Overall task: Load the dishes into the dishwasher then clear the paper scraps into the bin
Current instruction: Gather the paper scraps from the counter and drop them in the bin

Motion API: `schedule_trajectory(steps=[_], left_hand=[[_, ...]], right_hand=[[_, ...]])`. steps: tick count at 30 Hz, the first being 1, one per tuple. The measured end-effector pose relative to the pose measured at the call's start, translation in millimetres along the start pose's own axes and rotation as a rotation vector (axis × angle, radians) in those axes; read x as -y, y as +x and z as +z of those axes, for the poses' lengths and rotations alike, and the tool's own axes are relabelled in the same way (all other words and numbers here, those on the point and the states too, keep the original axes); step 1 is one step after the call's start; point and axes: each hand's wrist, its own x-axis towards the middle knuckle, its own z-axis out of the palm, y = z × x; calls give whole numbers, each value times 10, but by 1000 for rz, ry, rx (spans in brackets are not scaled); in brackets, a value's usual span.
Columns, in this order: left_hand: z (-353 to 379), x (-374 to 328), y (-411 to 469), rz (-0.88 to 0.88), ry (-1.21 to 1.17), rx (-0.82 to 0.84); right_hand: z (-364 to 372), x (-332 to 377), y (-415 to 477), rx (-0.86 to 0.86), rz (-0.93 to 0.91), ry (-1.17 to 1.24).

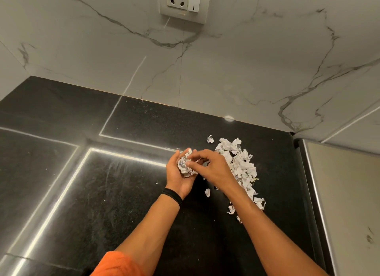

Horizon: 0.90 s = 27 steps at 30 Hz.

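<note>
- Head view: gripping a wad of paper scraps [185, 167] in the left hand [174, 178], pinching it with the right hand [212, 167], over the black counter [102, 193].
- Leaving the main pile [241, 164] loose just beside them.
- Could spill bits from an overfull palm, or brush the pile apart with a forearm.

No legible text anywhere: the torn paper scraps [239, 162], heaped on the black counter [127, 203] below and right of the wall socket [183, 2], carry grey print too small and crumpled to read.
</note>
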Motion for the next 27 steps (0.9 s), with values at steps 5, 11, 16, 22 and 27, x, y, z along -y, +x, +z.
schedule_trajectory(steps=[5,11,16,22,27], left_hand=[[61,-48,48,11,-121,15],[157,-102,176,9,-172,-8],[122,-114,206,7,-185,-32],[111,-164,236,30,-145,-52],[108,-112,303,39,-83,-44]], right_hand=[[-121,-21,289,-183,27,9],[-251,-111,793,-215,140,-38],[-298,-427,1063,-85,64,-584],[-200,-578,1102,35,-7,-788],[-148,-290,878,-112,-14,-356]])
